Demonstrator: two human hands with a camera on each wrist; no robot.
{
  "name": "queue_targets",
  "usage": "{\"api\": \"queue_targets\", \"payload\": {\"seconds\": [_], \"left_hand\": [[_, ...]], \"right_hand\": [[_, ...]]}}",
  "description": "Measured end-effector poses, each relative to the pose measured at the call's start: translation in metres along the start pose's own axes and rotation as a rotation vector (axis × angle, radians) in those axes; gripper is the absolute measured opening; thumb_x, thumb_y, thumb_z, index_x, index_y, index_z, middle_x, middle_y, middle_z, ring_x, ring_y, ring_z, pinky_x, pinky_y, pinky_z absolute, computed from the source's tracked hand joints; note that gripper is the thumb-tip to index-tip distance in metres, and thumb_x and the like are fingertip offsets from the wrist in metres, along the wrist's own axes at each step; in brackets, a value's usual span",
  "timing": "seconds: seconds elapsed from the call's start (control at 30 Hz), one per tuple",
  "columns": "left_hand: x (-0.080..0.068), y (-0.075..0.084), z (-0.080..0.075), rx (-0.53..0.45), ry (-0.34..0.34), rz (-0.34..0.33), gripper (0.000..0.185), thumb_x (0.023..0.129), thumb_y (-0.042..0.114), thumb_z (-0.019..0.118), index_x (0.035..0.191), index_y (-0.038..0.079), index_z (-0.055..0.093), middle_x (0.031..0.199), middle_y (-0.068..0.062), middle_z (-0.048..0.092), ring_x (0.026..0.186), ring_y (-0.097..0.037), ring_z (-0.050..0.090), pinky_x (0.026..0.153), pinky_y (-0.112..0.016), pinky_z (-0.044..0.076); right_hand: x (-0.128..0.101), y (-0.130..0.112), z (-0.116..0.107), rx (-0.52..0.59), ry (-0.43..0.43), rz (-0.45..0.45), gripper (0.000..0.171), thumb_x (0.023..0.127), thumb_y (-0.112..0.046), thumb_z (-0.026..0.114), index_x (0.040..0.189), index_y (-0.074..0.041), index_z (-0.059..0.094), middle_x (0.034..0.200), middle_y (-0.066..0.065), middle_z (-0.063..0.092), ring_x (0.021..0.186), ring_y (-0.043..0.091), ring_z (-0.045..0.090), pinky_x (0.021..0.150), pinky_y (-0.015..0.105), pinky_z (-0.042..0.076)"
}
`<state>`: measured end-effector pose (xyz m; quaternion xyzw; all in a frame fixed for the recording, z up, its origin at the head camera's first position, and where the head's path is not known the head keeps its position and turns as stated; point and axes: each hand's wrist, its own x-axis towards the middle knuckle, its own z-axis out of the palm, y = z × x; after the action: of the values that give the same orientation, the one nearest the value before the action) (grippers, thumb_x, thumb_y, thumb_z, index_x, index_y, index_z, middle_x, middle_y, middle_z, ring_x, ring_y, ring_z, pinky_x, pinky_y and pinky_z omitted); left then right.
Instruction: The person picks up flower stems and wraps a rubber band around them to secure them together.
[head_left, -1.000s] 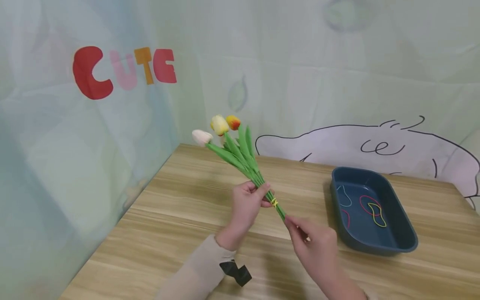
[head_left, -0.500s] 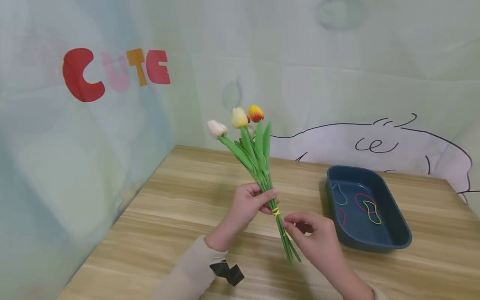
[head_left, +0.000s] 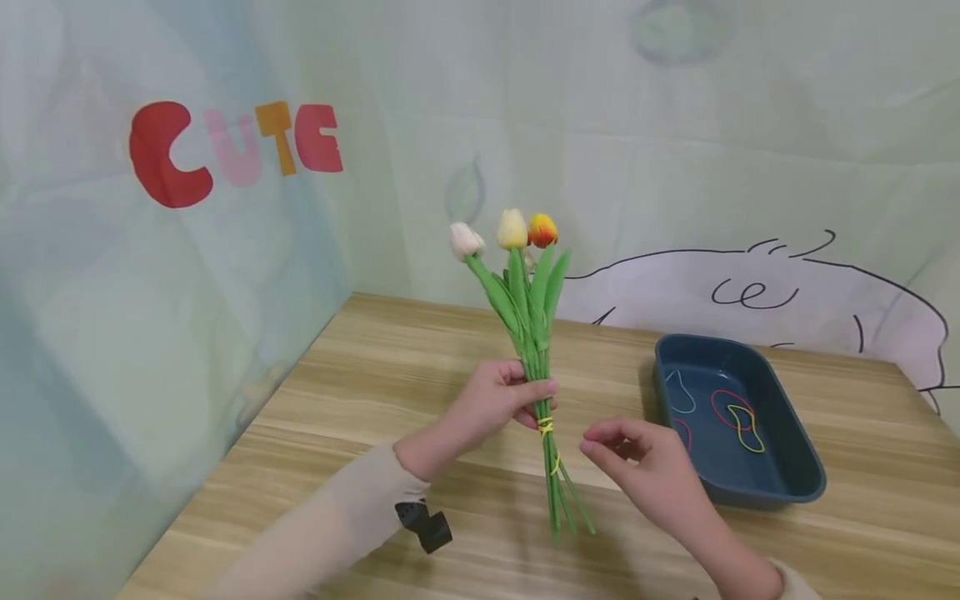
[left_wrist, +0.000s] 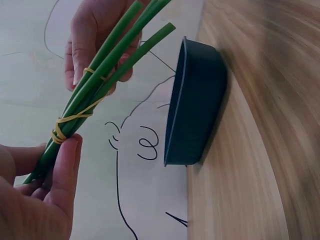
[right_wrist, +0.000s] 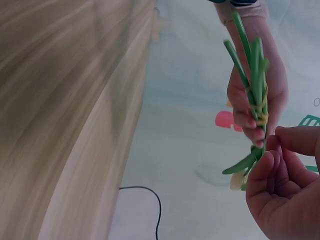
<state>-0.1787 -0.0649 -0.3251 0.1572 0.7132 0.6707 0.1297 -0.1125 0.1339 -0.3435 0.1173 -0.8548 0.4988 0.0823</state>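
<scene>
A bunch of artificial tulips [head_left: 533, 325] with white, cream and orange-yellow heads stands nearly upright above the table. My left hand [head_left: 498, 400] grips its green stems between thumb and fingers. Just below the thumb, a yellow rubber band [head_left: 545, 426] is wound round the stems, and a looser loop of it hangs lower among them. In the left wrist view, the wound band [left_wrist: 58, 131] sits next to the fingertips of the left hand [left_wrist: 42, 195]. My right hand [head_left: 648, 467] hovers to the right, apart from the stems, its fingers loosely bent with nothing visible between them.
A dark blue tray [head_left: 813, 485] stands on the wood-grain table [head_left: 337, 400] at the right, behind the right hand. Several rubber bands [head_left: 738, 412] in red, yellow and pale blue lie inside it. A printed cloth [head_left: 420, 167] hangs behind the table.
The tulips have swung from leaning left to nearly upright. My right hand has let go of the stem ends and moved right, away from them. The left hand keeps its grip.
</scene>
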Motion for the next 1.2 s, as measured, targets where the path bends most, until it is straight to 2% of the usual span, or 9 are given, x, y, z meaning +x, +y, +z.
{"api": "queue_targets", "payload": {"seconds": [0.13,0.23,0.37,0.57,0.77,0.87,1.0,1.2], "left_hand": [[-0.003,-0.002,-0.01,0.05,-0.021,-0.026,0.021,0.092,0.006,0.063,0.094,-0.015,0.062,0.081,-0.017,0.071,0.061,-0.008,0.065,0.063,-0.031,0.062],[-0.007,-0.005,-0.021,0.085,-0.037,-0.044,0.02,0.092,0.005,0.063,0.092,-0.015,0.062,0.077,-0.011,0.071,0.06,-0.007,0.063,0.061,-0.029,0.061],[-0.015,-0.012,-0.038,0.124,-0.024,-0.109,0.019,0.092,0.005,0.062,0.092,-0.013,0.062,0.074,-0.006,0.07,0.06,-0.008,0.063,0.061,-0.029,0.061],[-0.031,-0.023,-0.069,0.173,-0.005,-0.211,0.018,0.094,0.008,0.061,0.093,-0.01,0.062,0.074,-0.003,0.069,0.063,-0.011,0.065,0.062,-0.031,0.06],[-0.043,-0.035,-0.097,0.178,-0.055,-0.247,0.016,0.095,0.008,0.058,0.092,-0.007,0.061,0.073,-0.001,0.067,0.063,-0.01,0.065,0.057,-0.023,0.057],[-0.05,-0.042,-0.109,0.185,-0.093,-0.251,0.017,0.096,0.008,0.058,0.092,-0.008,0.06,0.074,-0.001,0.066,0.063,-0.01,0.064,0.057,-0.024,0.056],[-0.058,-0.053,-0.124,0.197,-0.109,-0.262,0.018,0.096,0.008,0.057,0.092,-0.01,0.059,0.074,-0.002,0.067,0.063,-0.009,0.062,0.057,-0.024,0.055],[-0.059,-0.07,-0.141,0.22,-0.07,-0.29,0.019,0.095,0.008,0.056,0.094,-0.011,0.058,0.076,-0.005,0.068,0.063,-0.01,0.062,0.057,-0.024,0.056]], "right_hand": [[-0.002,0.005,-0.012,-0.041,0.001,-0.025,0.007,0.084,-0.011,0.075,0.089,-0.009,0.072,0.083,-0.001,0.071,0.071,0.005,0.06,0.056,0.022,0.052],[-0.003,0.009,-0.021,-0.09,0.014,-0.049,0.007,0.084,-0.011,0.074,0.09,-0.011,0.072,0.084,-0.003,0.071,0.069,0.004,0.06,0.057,0.022,0.052],[-0.006,0.017,-0.033,-0.163,0.042,-0.08,0.007,0.085,-0.011,0.074,0.091,-0.014,0.072,0.084,-0.006,0.071,0.069,0.003,0.061,0.058,0.02,0.051],[-0.012,0.041,-0.049,-0.245,0.128,-0.208,0.014,0.081,-0.003,0.075,0.09,-0.013,0.072,0.08,-0.005,0.071,0.07,0.0,0.061,0.06,0.012,0.048],[-0.019,0.063,-0.064,-0.299,0.232,-0.288,0.023,0.076,0.003,0.077,0.091,-0.014,0.072,0.078,-0.012,0.067,0.072,-0.005,0.058,0.063,0.007,0.045],[-0.024,0.074,-0.07,-0.314,0.283,-0.292,0.026,0.073,0.005,0.078,0.091,-0.013,0.072,0.078,-0.015,0.066,0.072,-0.009,0.056,0.064,0.005,0.043],[-0.031,0.087,-0.078,-0.329,0.334,-0.284,0.025,0.073,0.008,0.077,0.091,-0.008,0.071,0.079,-0.02,0.064,0.073,-0.014,0.054,0.065,0.003,0.041],[-0.037,0.1,-0.09,-0.372,0.334,-0.225,0.02,0.077,0.005,0.075,0.093,-0.006,0.07,0.083,-0.026,0.061,0.074,-0.016,0.052,0.064,0.003,0.04]]}}
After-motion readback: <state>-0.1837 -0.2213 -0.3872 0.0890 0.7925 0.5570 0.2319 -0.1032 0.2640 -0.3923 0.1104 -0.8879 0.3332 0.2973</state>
